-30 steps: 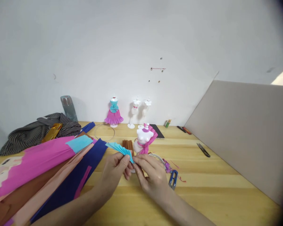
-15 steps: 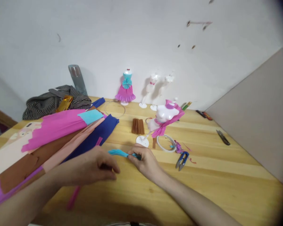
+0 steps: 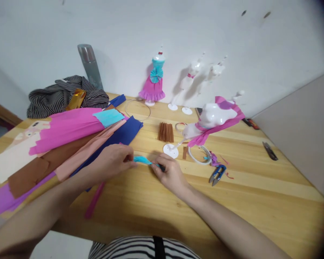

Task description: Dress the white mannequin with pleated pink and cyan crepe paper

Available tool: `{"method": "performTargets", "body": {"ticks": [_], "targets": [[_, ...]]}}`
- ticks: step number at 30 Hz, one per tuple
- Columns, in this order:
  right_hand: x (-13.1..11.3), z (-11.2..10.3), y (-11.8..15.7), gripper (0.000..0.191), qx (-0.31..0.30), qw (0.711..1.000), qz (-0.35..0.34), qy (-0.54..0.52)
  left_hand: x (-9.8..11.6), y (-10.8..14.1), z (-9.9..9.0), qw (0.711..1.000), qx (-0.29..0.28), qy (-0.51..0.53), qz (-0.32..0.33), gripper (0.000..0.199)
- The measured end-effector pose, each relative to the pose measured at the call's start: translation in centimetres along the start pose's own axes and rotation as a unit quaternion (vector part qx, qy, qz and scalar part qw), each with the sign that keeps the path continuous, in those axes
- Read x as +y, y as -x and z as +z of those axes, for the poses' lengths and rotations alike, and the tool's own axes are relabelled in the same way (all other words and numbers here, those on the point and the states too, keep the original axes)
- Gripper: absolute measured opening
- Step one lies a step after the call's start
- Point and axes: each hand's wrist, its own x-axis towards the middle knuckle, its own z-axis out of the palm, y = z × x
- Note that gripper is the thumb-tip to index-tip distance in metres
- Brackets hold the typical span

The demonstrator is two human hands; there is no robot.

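A gathered strip of light blue crepe paper (image 3: 142, 159) stretches between my two hands, low over the wooden table. My left hand (image 3: 118, 158) has its fingers closed on the strip's left end. Thumb and fingertips of my right hand (image 3: 169, 172) pinch the right end, and a dark bit shows between those fingers. Just behind my right hand stands a tilted white mini mannequin (image 3: 213, 116) with a pink paper sash, its round base close to my knuckles. A pleated brown paper piece (image 3: 165, 132) lies beyond the strip.
Coloured paper sheets (image 3: 70, 126) cover the left side. Blue thread snips (image 3: 217, 175), a white ring (image 3: 199, 154) and a cutter (image 3: 270, 151) lie right. Along the wall stand a dressed mannequin (image 3: 153, 81), two paler ones, and a bottle (image 3: 91, 66) behind striped cloth (image 3: 54, 95).
My left hand has moved to the strip's left end and closed on it. My right hand still pinches the other end. The camera view has shifted, showing more of the near edge.
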Motion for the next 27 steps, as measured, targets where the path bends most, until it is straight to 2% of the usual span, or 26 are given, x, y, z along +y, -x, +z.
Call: {"method": "performTargets", "body": {"ticks": [1, 3, 5, 7, 11, 16, 22, 27], "targets": [[-0.1, 0.0, -0.1, 0.013, 0.026, 1.000, 0.004, -0.012, 0.4, 0.2, 0.3, 0.999, -0.008, 0.030, -0.021, 0.023], [-0.2, -0.1, -0.2, 0.013, 0.070, 0.997, 0.012, -0.040, 1.4, 0.5, 1.1, 0.994, -0.045, 0.101, -0.002, 0.021], [-0.2, -0.1, -0.4, 0.014, 0.098, 0.993, 0.020, -0.062, 2.4, 0.6, 2.2, 0.988, -0.031, 0.148, 0.017, 0.021], [-0.1, -0.1, -0.5, 0.013, 0.118, 0.990, 0.027, -0.073, 3.2, 0.7, 3.1, 0.985, 0.006, 0.169, 0.010, 0.023], [0.2, -0.1, -0.6, 0.014, 0.144, 0.984, 0.056, -0.088, 3.9, 1.5, 3.7, 0.979, -0.016, 0.201, 0.016, 0.025], [0.0, 0.1, -0.5, 0.014, 0.130, 0.987, 0.044, -0.083, 3.6, 0.6, 4.2, 0.962, 0.044, 0.269, 0.003, 0.026], [-0.8, 0.2, 0.1, 0.013, 0.088, 0.995, -0.028, -0.040, 2.9, -1.7, 6.5, 0.893, 0.062, 0.445, -0.031, 0.029], [-1.6, -0.7, 0.2, 0.017, 0.017, 0.998, -0.036, -0.050, 3.0, -2.2, 6.6, 0.863, 0.066, 0.502, -0.015, 0.032]]}}
